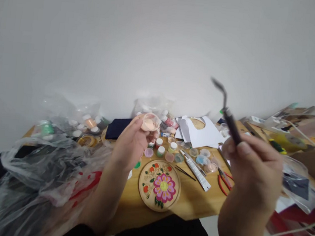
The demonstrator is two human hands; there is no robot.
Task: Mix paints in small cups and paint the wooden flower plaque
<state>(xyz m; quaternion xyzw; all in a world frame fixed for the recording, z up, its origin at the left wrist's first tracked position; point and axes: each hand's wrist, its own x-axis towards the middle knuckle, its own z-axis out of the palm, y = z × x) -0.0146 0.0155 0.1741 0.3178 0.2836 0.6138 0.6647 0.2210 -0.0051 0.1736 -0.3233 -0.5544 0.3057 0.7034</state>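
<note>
My left hand holds up a small clear cup with pale peach material inside, its fingers wrapped round the rim. Raised at the right, my right hand grips the dark handle of a palette knife whose thin bent metal tip points up and left, away from the cup. Between my forearms, a round wooden disc lies on the wooden table. It bears a painted pink flower with a yellow centre, orange-red blossoms and green leaves.
Behind the disc stand small paint jars and shallow cups. Right of it lie thin brushes, a white tube and red-handled pliers. White paper is near the wall; plastic bags crowd the left.
</note>
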